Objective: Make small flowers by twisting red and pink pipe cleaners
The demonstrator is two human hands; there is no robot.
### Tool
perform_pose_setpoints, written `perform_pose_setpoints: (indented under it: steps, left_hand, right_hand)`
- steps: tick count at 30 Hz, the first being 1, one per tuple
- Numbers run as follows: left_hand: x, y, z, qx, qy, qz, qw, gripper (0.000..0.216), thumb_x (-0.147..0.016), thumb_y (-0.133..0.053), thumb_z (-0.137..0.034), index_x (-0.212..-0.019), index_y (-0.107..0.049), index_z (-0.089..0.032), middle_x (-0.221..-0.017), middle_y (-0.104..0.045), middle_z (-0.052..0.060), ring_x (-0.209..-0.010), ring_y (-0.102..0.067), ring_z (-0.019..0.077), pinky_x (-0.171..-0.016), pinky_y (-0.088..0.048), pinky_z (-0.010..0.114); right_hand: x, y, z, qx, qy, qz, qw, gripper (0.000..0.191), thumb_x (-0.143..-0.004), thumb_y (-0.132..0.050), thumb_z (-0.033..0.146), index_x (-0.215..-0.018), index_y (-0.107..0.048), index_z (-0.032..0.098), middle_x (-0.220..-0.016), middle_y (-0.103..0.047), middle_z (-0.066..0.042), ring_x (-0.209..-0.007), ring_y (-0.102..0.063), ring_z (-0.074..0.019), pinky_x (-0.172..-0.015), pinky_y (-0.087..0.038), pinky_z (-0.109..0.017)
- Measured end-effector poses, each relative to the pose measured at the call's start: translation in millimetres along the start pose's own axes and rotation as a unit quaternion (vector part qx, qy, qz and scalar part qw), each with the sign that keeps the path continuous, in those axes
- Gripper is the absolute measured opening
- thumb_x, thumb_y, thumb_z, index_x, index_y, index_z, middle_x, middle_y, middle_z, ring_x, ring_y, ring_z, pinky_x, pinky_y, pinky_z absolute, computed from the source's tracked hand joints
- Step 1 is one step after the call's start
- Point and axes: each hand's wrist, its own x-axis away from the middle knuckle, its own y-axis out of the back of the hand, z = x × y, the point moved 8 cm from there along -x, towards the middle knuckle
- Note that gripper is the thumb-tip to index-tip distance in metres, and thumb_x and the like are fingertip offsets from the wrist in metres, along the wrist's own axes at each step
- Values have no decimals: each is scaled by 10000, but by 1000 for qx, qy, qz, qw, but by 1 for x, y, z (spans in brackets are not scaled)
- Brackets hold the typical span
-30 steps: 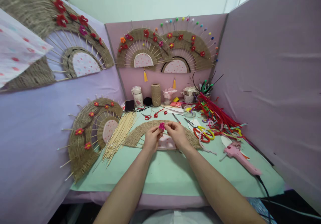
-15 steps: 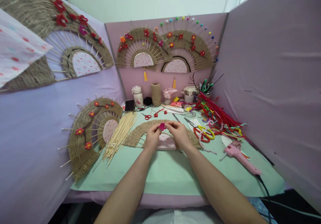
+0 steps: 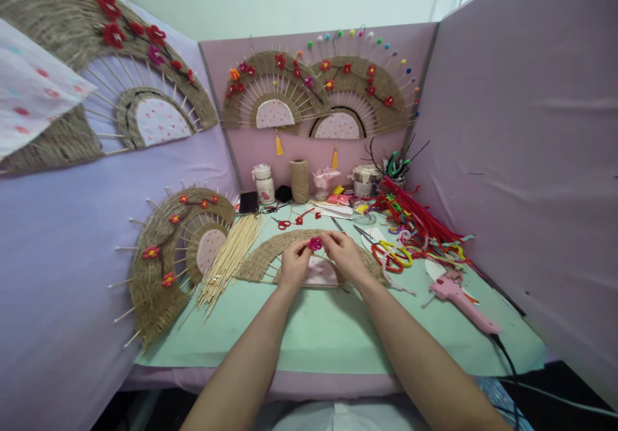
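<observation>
Magenta in colour, pinched at opposite edges between closed fingertips of left hand [image 3: 295, 264] and right hand [image 3: 344, 255]: a small chenille flower [image 3: 315, 244]. Apparently shaping petals at this step. Judging so, next calls for holding firmly with one pinch, adjusting gently with the other. Just beneath the fingers, a twine-woven fan [image 3: 261, 256]; well to their right, a pink glue gun [image 3: 466, 304].

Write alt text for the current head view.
A person's hands hold a small magenta flower over a twine fan on a green tabletop. Thin sticks lie left; scissors and a pink glue gun lie right. Flowered fans line the panels.
</observation>
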Motion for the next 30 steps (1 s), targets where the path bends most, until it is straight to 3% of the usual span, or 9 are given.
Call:
perform_pose_setpoints:
  steps: [7,17,20,26,30]
  left_hand:
    - [1,-7,-6,-60,-41,48,996,173,-746,-511,-166,-688,-674,-170,-700,-611,40,-713,-536,156,-690,-396,273]
    - [5,-12,-15,-143,-103,73,982,229,-724,-445,-88,-627,-632,-179,-619,-554,24,-646,-492,147,-621,-369,257]
    - [4,-10,-12,-119,-85,66,987,210,-721,-471,-103,-656,-656,-177,-660,-598,35,-680,-520,152,-650,-390,265]
    - [-1,0,3,37,47,16,998,205,-727,-549,-241,-838,-696,-153,-811,-674,62,-760,-580,169,-724,-433,290]
    - [-1,2,1,58,45,6,997,192,-711,-565,-243,-815,-702,-157,-821,-679,58,-805,-589,179,-763,-434,300]
  right_hand:
    - [-6,1,-7,5,3,41,999,222,-687,-606,369,-653,-635,152,-651,-621,-15,-632,-531,-138,-638,-414,-259]
    - [-3,-2,-4,137,64,22,988,201,-752,-528,307,-615,-584,170,-590,-576,2,-565,-483,-131,-560,-342,-244]
    - [-4,-2,-7,100,47,21,994,230,-754,-529,340,-602,-571,173,-574,-554,9,-556,-468,-127,-552,-344,-242]
    - [-6,3,-11,-4,-23,16,1000,343,-791,-456,467,-733,-622,173,-548,-523,16,-485,-410,-114,-475,-319,-234]
    - [-3,2,-3,-9,-22,17,1000,290,-741,-541,433,-686,-633,164,-597,-569,7,-517,-437,-108,-511,-348,-230]
